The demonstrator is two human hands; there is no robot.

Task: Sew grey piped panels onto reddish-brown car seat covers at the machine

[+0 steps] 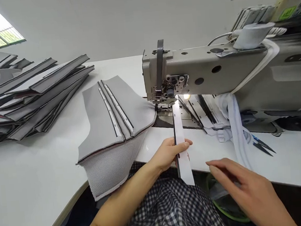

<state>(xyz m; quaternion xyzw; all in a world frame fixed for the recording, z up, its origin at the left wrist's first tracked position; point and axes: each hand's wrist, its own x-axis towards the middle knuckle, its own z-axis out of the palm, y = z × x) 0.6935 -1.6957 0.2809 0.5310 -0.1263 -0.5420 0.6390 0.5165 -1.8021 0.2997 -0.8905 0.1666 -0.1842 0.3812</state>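
Observation:
My left hand (171, 151) grips a long white strip (178, 128) with a black edge along its left side, thumb on top. The strip's far end lies under the head of the sewing machine (196, 70), and its near end hangs past the table edge. My right hand (248, 189) is off to the right, in front of the table edge. Its thumb and forefinger tips are close together, with nothing visible between them. Left of the machine lies a grey fabric panel (95, 121) with two white, black-edged strips on it; its mesh part drapes over the table edge.
A pile of folded grey panels (46, 97) occupies the back left of the white table (52, 170). Right of the strip are more black-edged strips (205, 111), white webbing (236, 130) and blue-handled scissors (264, 145). A roll of white tape (254, 35) sits on the machine.

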